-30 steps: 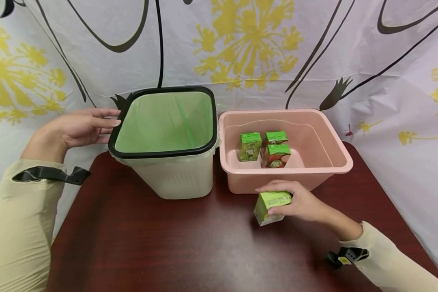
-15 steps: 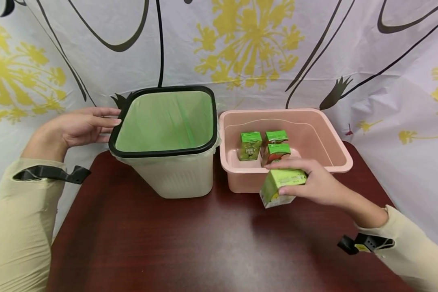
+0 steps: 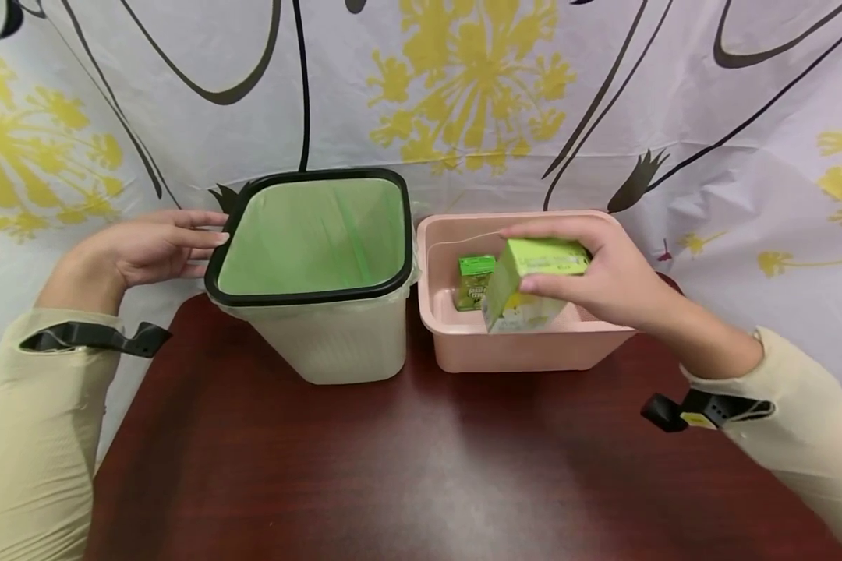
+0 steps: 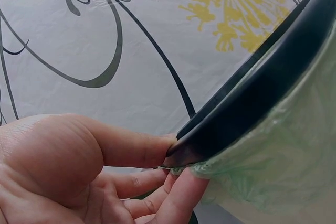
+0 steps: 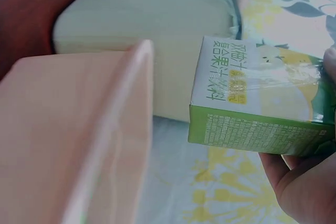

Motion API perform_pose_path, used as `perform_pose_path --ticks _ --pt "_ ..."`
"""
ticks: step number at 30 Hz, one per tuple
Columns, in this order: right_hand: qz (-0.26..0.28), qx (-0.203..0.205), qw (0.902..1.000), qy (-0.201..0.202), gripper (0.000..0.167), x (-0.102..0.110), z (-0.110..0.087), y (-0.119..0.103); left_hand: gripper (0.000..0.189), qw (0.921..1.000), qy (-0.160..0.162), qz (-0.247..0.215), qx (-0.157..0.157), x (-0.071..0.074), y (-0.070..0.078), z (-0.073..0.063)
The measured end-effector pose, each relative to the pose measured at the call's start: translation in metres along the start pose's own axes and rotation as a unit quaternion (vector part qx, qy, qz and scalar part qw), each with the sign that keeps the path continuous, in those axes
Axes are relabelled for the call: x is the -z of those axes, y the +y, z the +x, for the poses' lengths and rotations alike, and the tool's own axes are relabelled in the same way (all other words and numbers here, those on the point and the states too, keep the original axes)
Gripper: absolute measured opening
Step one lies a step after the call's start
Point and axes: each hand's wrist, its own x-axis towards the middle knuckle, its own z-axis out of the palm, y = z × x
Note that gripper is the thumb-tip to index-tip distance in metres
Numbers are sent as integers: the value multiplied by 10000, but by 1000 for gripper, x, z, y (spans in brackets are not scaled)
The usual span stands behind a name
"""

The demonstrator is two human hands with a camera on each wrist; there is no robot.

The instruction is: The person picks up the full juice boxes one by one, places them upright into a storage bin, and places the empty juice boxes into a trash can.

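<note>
My right hand (image 3: 606,269) grips a green-and-white juice carton (image 3: 533,284) between thumb and fingers, above the pink plastic basin (image 3: 526,352). The right wrist view shows the carton (image 5: 257,93) with green print and a yellow fruit picture, apart from the basin wall (image 5: 79,124). A smaller green carton (image 3: 475,284) stands inside the basin; the held carton and hand cover the rest of its contents. My left hand (image 3: 161,249) pinches the black rim (image 3: 217,269) of a bin lined with a green bag. In the left wrist view, the thumb presses the rim (image 4: 247,103) and fingers lie beneath.
The pale bin (image 3: 337,343) stands left of the basin on a dark red-brown table (image 3: 365,467). Close behind both hangs a white cloth (image 3: 182,101) with yellow flowers and dark stems.
My right hand has lifted the juice carton off the table in front of the basin and carried it up and away from me, over the basin. The left hand stays on the bin rim.
</note>
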Motion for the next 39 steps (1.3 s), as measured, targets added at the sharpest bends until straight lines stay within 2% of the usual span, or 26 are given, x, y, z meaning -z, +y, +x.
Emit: perform_pose_path --ticks 4,6,14,21,28,35,37,39 --pt "132 -504 9985 137 46 -4 21 -16 65 10000 -16 3 40 0 -3 0" --pt "145 -617 9978 183 43 -7 32 -23 66 10000 -13 -12 44 0 -3 0" --pt "298 -737 9966 212 38 -18 75 -49 65 10000 3 4 26 2 -4 0" --pt "570 -756 9948 382 39 -32 108 -63 45 10000 14 6 -20 4 -3 0" --pt "459 -971 9940 217 44 -53 138 -58 45 9999 72 -88 17 1 -5 0" --pt "525 -1261 9902 298 47 -77 161 -41 46 9999 14 -129 4 1 -4 0" --pt "441 -1303 9899 353 50 -85 166 -35 47 9999 2 -105 -16 2 -4 0" --pt "244 -1345 9903 237 58 -92 170 -28 48 10000 -2 -90 -29 2 -3 0"
